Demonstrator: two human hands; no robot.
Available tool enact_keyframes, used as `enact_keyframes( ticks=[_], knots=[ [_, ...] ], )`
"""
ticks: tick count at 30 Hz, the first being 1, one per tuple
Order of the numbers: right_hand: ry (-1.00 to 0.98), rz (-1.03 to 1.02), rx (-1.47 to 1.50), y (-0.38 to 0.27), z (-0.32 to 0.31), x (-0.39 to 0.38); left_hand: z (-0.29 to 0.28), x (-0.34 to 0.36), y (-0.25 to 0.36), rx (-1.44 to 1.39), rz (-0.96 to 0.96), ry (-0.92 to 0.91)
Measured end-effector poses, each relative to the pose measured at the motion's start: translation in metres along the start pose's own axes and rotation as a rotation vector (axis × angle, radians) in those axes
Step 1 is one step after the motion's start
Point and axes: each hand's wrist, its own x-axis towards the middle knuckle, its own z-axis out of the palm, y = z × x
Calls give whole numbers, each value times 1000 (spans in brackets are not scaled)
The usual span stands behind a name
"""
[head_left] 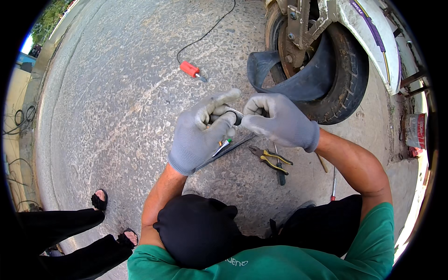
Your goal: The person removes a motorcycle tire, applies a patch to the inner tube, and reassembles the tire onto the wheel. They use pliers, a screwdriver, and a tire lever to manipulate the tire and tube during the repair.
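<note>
Both of my hands wear grey work gloves and meet above the ground. In my left hand point(198, 130), a small round black piece point(237, 117), which looks like a rubber patch, is pinched between thumb and fingers, with a pale strip beside it. The thumb and fingertips of my right hand point(282, 120) close on the right edge of that piece. Just beyond the right hand, a dark inner tube point(310, 84) hangs out of a worn tyre point(352, 88) on a wheel. Below the hands lie yellow-and-black pliers point(271, 159) and a small white tube with a green cap point(222, 147).
A red-handled tool point(190, 69) with a black cord lies ahead. A dark bar point(228, 150), a black-handled screwdriver point(281, 174) and a red-handled screwdriver point(333, 189) lie near my knees. Another person's sandalled feet point(99, 200) stand at left. A red-and-white bucket point(414, 130) stands right.
</note>
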Motion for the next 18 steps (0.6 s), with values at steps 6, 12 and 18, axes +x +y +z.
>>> enact_keyframes(
  ticks=[6,12,18],
  knots=[
    [10,15,23,-1,4,-1,-1,-1,4,56,8,-26],
    [-14,69,153,-5,5,-1,-2,0,-2,-75,-32,-38],
    [4,114,228,-12,-1,-2,-5,-1,0,-175,-68,-4]
  ],
)
